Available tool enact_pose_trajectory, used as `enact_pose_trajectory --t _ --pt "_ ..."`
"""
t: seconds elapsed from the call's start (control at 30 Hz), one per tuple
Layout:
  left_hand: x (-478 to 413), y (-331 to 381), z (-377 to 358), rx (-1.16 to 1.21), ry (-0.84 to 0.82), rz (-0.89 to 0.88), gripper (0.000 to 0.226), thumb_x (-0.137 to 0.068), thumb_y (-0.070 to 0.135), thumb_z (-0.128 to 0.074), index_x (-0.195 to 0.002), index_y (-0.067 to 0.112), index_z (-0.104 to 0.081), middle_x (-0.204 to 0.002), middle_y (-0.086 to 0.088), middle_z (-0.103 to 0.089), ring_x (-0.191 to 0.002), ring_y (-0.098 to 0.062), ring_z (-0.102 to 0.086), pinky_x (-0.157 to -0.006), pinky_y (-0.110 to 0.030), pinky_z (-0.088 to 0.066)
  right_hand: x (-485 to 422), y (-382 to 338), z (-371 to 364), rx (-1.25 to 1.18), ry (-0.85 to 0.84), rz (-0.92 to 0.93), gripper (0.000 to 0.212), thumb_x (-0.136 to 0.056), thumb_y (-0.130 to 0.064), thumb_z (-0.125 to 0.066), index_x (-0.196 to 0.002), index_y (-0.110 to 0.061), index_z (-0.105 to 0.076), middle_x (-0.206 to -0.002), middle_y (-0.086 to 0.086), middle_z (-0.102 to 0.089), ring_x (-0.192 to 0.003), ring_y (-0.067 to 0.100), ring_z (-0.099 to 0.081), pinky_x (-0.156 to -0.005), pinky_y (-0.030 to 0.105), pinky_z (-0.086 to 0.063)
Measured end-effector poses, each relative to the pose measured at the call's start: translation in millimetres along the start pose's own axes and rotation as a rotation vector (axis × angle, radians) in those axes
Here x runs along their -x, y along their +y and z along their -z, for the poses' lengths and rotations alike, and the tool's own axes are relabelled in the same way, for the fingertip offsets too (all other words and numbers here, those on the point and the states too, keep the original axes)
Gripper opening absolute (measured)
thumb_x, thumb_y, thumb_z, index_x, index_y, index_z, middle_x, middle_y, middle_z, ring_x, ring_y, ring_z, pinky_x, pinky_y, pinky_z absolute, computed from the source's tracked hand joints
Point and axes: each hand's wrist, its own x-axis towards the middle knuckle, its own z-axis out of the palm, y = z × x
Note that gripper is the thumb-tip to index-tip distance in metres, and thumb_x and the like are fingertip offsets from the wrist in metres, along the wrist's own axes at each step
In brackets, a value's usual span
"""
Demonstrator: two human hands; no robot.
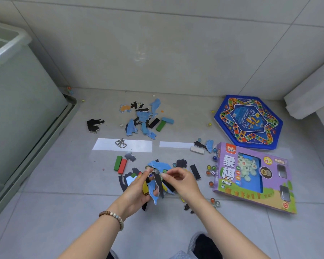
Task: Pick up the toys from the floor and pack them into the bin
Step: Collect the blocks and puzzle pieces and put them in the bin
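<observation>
My left hand (137,191) holds a bunch of flat puzzle pieces (154,189), blue and black, with a marble or two at the fingertips. My right hand (181,181) meets it from the right, fingers pinched at the top of the bunch and on a black block (168,186). Under both hands lie more puzzle pieces (161,165) on the grey floor. A second pile of blue and black pieces (142,118) lies farther away. The translucent bin (17,101) stands at the left.
A purple chess box (254,176) and a blue hexagonal game board (248,122) lie at the right. Glass marbles (210,170) are scattered beside the box. Green and red blocks (120,164), a black block (195,171), a metal wire puzzle (121,143) lie around. My shoe (204,245) is below.
</observation>
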Motion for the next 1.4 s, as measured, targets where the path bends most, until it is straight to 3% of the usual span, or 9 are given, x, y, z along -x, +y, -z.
enact_pose_trajectory --t 0.17,0.3,0.4,0.67,0.8,0.97,1.13,1.4 --pt "-11.4 2.4 7.8 0.041 0.112 -0.018 0.027 -0.091 0.021 -0.059 -0.116 0.009 -0.058 -0.094 -0.009 -0.065 -0.073 -0.021 -0.065 -0.061 -0.029 -0.058 -21.4 22.1 39.9 0.236 0.239 0.016 0.015 -0.079 -0.023 -0.073 -0.091 -0.02 -0.065 -0.099 -0.001 -0.064 -0.09 0.016 -0.057 -0.077 0.023 -0.044" --pt "-16.6 -4.8 13.1 -0.022 0.205 -0.061 0.025 -0.092 0.015 -0.058 -0.118 0.015 -0.059 -0.111 -0.01 -0.066 -0.091 -0.025 -0.067 -0.073 -0.033 -0.06 -31.0 32.6 26.4 0.446 0.112 -0.038 0.054 -0.071 -0.031 -0.08 -0.117 -0.018 -0.056 -0.116 0.0 -0.047 -0.11 0.015 -0.048 -0.095 0.023 -0.039" --pt "-15.5 -7.1 18.0 -0.049 0.239 -0.065 0.026 -0.092 0.013 -0.058 -0.118 0.015 -0.059 -0.114 -0.013 -0.066 -0.093 -0.027 -0.067 -0.078 -0.035 -0.058 -31.0 30.1 9.8 0.45 0.08 -0.025 0.064 -0.067 -0.037 -0.081 -0.121 -0.017 -0.052 -0.117 -0.001 -0.043 -0.113 0.014 -0.046 -0.094 0.018 -0.035" --pt "-8.8 -7.9 29.6 -0.018 0.247 -0.055 0.019 -0.095 0.013 -0.052 -0.111 0.012 -0.061 -0.104 -0.011 -0.071 -0.092 -0.027 -0.067 -0.065 -0.029 -0.06 -20.3 38.4 -10.3 0.662 0.014 0.025 0.084 -0.066 -0.046 -0.08 -0.133 -0.02 -0.038 -0.136 -0.002 -0.028 -0.127 0.015 -0.027 -0.104 0.023 -0.032" --pt "-5.2 -4.3 32.3 0.004 0.249 -0.064 0.017 -0.097 0.012 -0.048 -0.105 0.012 -0.063 -0.09 -0.007 -0.075 -0.09 -0.028 -0.066 -0.065 -0.03 -0.06 -19.7 41.9 -19.3 0.735 0.095 0.04 0.074 -0.066 -0.042 -0.08 -0.126 -0.021 -0.041 -0.132 -0.002 -0.031 -0.121 0.016 -0.031 -0.095 0.023 -0.04" --pt "-2.3 -1.8 35.2 0.024 0.261 -0.044 0.018 -0.097 0.011 -0.047 -0.105 0.012 -0.063 -0.101 -0.011 -0.07 -0.091 -0.028 -0.066 -0.068 -0.032 -0.059 -22.1 42.0 -12.8 0.69 0.09 0.043 0.057 -0.072 -0.033 -0.077 -0.119 -0.023 -0.046 -0.123 -0.002 -0.042 -0.116 0.015 -0.04 -0.088 0.027 -0.044" --pt "0.3 1.3 32.3 0.044 0.251 -0.038 0.018 -0.097 0.011 -0.046 -0.105 0.011 -0.063 -0.098 -0.012 -0.07 -0.086 -0.027 -0.065 -0.068 -0.033 -0.058 -20.9 41.0 -12.9 0.644 0.046 0.032 0.051 -0.074 -0.024 -0.076 -0.112 -0.023 -0.042 -0.118 -0.004 -0.05 -0.108 0.014 -0.049 -0.086 0.028 -0.046" --pt "2.5 3.3 30.3 0.046 0.257 -0.028 0.019 -0.097 0.01 -0.046 -0.109 0.012 -0.061 -0.105 -0.013 -0.068 -0.086 -0.027 -0.065 -0.065 -0.032 -0.059 -21.3 39.0 -12.0 0.565 -0.029 0.039 0.047 -0.08 -0.016 -0.072 -0.119 -0.022 -0.047 -0.119 -0.002 -0.052 -0.102 0.008 -0.047 -0.087 0.016 -0.036"
